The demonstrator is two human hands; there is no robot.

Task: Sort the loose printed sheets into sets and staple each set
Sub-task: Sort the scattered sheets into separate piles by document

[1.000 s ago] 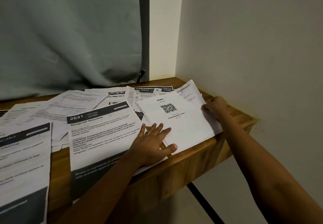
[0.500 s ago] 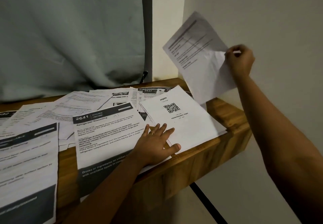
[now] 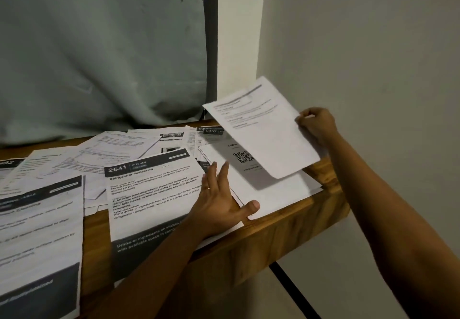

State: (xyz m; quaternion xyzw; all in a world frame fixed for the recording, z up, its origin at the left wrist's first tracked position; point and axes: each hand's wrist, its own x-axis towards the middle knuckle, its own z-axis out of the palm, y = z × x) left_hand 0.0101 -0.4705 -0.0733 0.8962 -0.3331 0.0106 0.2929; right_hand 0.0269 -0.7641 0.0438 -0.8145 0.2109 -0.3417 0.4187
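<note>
Right hand (image 3: 315, 125) pinches one printed sheet (image 3: 261, 129) by its side edge, tilted above the QR-code sheet (image 3: 249, 186) at the table's (image 3: 286, 224) right end. Its long axis runs away, heading farthest. Left hand (image 3: 221, 201) lies flat, fingers straight, on overlapping sheets (image 3: 151, 189), too layered to count.

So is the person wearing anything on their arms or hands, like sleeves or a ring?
Yes, one thing. The left hand has a thin gold-coloured ring on one finger. The right hand shows no ring from this side. The left forearm and right forearm are bare: no sleeves, watch or bracelet in view.
</note>
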